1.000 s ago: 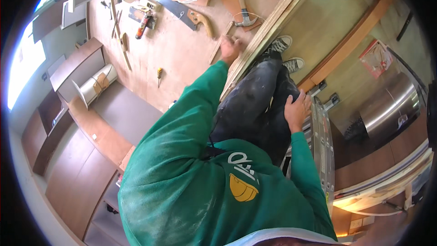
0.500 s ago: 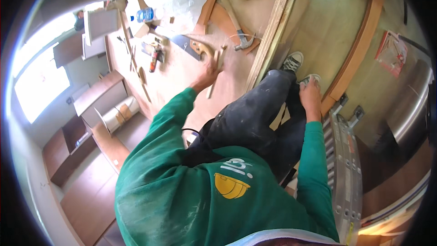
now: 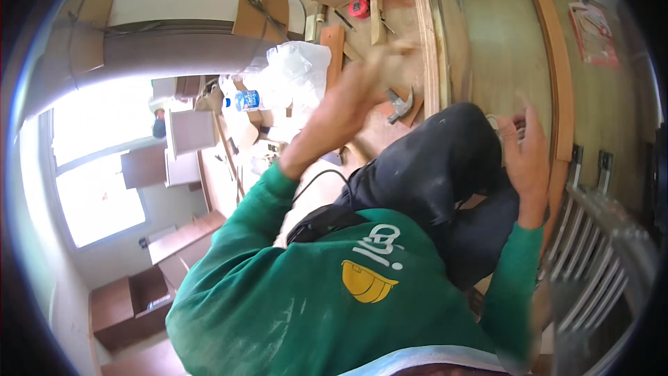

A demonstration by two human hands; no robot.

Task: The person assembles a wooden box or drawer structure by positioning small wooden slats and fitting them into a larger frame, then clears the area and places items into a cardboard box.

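Note:
My left hand [image 3: 351,101] is smeared by motion, raised over the work surface, its fingers pointing toward the far wooden strips. Whether anything is in its fingers cannot be made out. Just beyond its wrist lies a claw hammer [image 3: 400,106], its handle mostly hidden behind the hand. Under the left forearm, part of a handsaw [image 3: 334,158] shows. My right hand [image 3: 527,157] is beside my bent knee, thumb and forefinger apart and slightly blurred, with no held object visible. A shoe is partly hidden behind it.
A clear plastic bag [image 3: 299,69] and a water bottle [image 3: 243,101] lie at the far left. Beyond are a red tape measure [image 3: 360,8] and a long wooden beam [image 3: 426,42]. A ladder [image 3: 591,251] stands right; a red-white packet [image 3: 593,33] lies far right.
My left hand has lifted away from the handsaw and thin wood strip, moving forward and right. My right hand has shifted right, off the shoe. The view has tilted to show more far away.

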